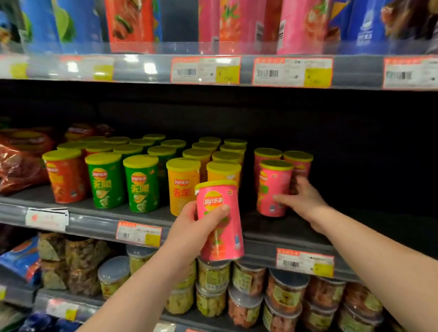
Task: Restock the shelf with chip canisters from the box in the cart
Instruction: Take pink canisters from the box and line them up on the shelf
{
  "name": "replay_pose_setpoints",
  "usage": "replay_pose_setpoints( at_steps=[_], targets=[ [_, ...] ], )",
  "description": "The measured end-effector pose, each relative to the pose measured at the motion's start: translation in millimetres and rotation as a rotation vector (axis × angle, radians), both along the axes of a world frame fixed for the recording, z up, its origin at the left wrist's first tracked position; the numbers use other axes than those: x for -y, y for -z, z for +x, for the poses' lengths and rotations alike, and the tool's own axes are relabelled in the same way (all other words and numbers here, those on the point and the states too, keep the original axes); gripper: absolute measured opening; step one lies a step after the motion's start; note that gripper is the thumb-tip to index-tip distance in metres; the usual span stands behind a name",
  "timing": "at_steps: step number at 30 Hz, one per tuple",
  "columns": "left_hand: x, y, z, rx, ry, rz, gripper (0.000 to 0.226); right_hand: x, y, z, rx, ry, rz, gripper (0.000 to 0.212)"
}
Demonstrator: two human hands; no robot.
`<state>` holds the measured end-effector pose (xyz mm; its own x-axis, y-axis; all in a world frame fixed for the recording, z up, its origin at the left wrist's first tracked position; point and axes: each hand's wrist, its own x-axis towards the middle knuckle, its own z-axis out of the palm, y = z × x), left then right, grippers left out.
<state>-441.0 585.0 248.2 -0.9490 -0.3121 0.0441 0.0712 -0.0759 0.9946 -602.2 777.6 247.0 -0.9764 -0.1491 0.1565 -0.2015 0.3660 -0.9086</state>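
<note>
My left hand (pixel 191 227) grips a pink chip canister with a yellow lid (pixel 219 220) upright in the air, just in front of the middle shelf's edge (pixel 262 244). On that shelf stand three pink canisters; the front one (pixel 272 187) is touched by my right hand (pixel 301 201), whose fingers reach around its lower right side and the canister behind it (pixel 299 168). Left of them stand rows of orange-yellow canisters (pixel 184 187), green canisters (pixel 141 183) and red-orange canisters (pixel 65 176). The cart and box are out of view.
The middle shelf is dark and bare to the right of the pink canisters. Tall chip tubes (pixel 239 13) fill the shelf above. Red snack bags (pixel 18 157) lie at far left. Clear tubs with grey lids (pixel 284 295) crowd the shelf below.
</note>
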Motion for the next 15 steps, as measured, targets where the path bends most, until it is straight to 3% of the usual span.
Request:
replay_pose_setpoints(
  at_steps=[3,7,15],
  targets=[
    [-2,2,-4,0.013,-0.021,-0.004,0.036,-2,3,-8,0.052,-0.069,0.006,0.071],
    [-5,2,-7,0.014,-0.027,0.007,0.031,7,6,-10,-0.028,0.077,0.161,0.092],
    [-6,0,-8,0.026,-0.039,0.009,0.028,17,1,-16,-0.108,0.073,0.164,0.071]
  ],
)
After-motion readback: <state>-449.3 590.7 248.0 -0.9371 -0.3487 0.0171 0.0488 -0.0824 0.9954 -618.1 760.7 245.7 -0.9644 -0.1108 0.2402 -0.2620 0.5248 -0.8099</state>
